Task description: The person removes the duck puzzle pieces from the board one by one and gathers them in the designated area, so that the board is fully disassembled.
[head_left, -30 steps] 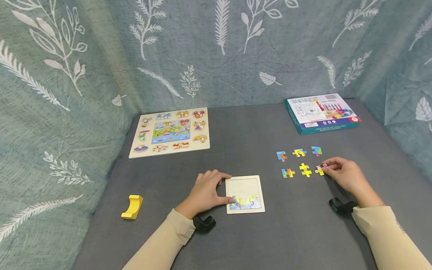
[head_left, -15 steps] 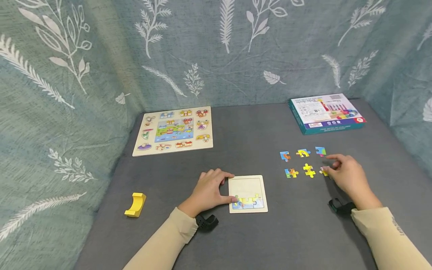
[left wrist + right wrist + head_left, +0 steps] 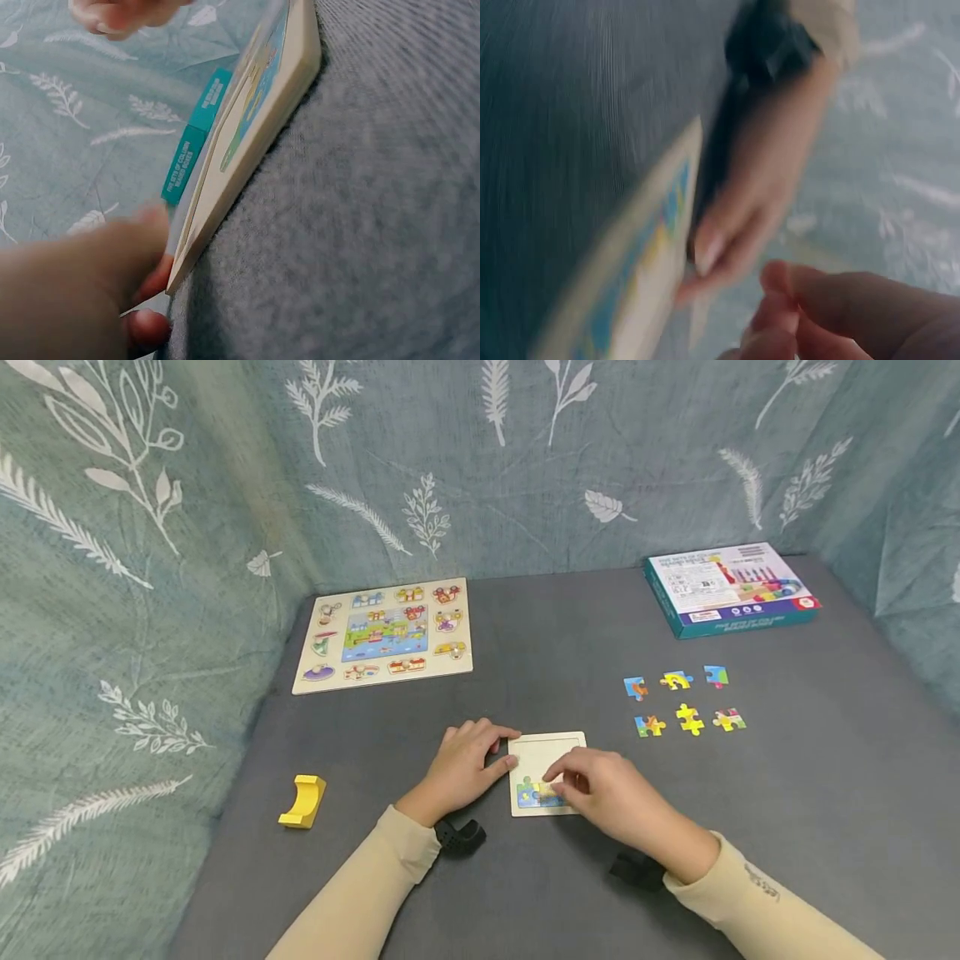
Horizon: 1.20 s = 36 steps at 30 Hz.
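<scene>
Puzzle tray: the pale square tray point(image 3: 542, 750) lies flat on the gray table point(image 3: 517, 893) in front of the person, edges running nearly straight across and away; being square, it shows no clear long axis.
Pieces in tray: a joined row point(image 3: 529, 795) runs left to right along the near side, knobs pointing away from the person.
Left hand: the left hand point(image 3: 467, 764) rests forefinger and thumb against the tray's left edge and far-left corner, fingers relaxed.
Right hand: the right hand point(image 3: 611, 789) is over the tray's near-right part, fingers bent, thumb close to forefinger; whether it pinches anything cannot be told.
Loose pieces: six loose pieces point(image 3: 688, 719) lie in two rows of three, right of the tray and farther off.
Hard to see: the right hand covers the row's right end; both wrist views cut the tray off, and the right one is blurred.
Edges and room: table surface separates the tray from the loose pieces, the picture board point(image 3: 384, 633) and the yellow block point(image 3: 303, 802).
</scene>
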Each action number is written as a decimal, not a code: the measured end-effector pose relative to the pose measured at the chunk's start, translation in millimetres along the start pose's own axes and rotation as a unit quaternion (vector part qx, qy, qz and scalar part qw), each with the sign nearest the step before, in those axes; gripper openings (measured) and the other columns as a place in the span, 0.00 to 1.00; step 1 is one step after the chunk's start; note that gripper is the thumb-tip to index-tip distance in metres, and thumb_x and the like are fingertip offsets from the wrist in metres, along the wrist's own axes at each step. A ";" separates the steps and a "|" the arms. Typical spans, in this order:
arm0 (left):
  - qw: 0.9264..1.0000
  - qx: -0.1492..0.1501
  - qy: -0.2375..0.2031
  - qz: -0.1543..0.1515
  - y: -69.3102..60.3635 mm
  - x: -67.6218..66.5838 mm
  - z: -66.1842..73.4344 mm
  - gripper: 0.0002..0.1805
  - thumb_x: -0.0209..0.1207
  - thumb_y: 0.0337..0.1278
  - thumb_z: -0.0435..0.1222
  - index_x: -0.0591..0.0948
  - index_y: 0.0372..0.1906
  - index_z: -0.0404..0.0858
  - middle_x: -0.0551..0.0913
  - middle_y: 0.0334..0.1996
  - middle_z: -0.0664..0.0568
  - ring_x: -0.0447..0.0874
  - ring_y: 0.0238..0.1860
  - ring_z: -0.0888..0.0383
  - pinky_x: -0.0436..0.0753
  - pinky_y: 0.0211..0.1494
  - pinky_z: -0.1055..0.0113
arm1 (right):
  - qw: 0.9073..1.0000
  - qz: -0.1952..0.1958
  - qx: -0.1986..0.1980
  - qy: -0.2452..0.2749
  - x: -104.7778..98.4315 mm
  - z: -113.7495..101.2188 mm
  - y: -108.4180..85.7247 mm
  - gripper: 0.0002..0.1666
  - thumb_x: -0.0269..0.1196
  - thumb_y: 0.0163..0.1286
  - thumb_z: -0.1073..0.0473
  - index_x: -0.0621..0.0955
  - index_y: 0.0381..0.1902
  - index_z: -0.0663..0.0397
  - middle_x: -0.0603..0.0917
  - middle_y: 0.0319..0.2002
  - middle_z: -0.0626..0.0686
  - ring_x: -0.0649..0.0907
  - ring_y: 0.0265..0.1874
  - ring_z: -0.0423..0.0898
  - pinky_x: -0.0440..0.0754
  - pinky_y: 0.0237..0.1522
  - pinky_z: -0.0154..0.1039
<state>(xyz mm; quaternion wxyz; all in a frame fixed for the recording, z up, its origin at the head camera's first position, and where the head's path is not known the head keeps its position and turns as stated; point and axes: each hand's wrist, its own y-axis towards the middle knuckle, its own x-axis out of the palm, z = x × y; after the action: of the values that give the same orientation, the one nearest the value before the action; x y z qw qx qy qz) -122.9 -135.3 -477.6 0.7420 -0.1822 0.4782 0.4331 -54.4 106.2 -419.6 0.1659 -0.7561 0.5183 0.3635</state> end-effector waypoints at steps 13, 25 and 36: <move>1.000 0.008 -0.004 0.003 7.0 3.5 4.9 0.17 0.64 0.73 0.45 0.84 0.62 0.47 0.72 0.35 0.60 0.67 0.36 0.59 0.62 0.46 0.57 | 0.991 -0.092 -0.033 -0.091 39.1 -7.9 1.1 0.23 0.72 0.71 0.61 0.84 0.61 0.61 0.73 0.28 0.41 0.72 0.23 0.33 0.75 0.32 0.38; 1.000 0.015 0.006 -0.001 12.0 -0.6 6.1 0.18 0.65 0.73 0.45 0.84 0.62 0.47 0.72 0.34 0.59 0.67 0.36 0.58 0.63 0.46 0.57 | 0.993 -0.018 -0.022 -0.113 40.7 -7.3 3.1 0.22 0.79 0.60 0.66 0.87 0.52 0.65 0.72 0.27 0.44 0.71 0.22 0.37 0.73 0.28 0.34; 1.000 0.002 0.000 0.007 -3.3 0.1 1.9 0.18 0.66 0.72 0.44 0.84 0.61 0.46 0.72 0.34 0.59 0.68 0.35 0.58 0.63 0.45 0.57 | 0.999 0.004 0.018 -0.039 53.7 -5.3 5.5 0.23 0.82 0.53 0.68 0.86 0.46 0.54 0.71 0.40 0.51 0.78 0.32 0.46 0.82 0.40 0.43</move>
<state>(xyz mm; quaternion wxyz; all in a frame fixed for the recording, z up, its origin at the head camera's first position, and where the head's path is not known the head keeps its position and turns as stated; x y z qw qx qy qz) -119.1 -135.8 -477.2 0.7397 -0.1772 0.4801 0.4370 -46.6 65.0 -454.1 0.1982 -0.7360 0.5210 0.3841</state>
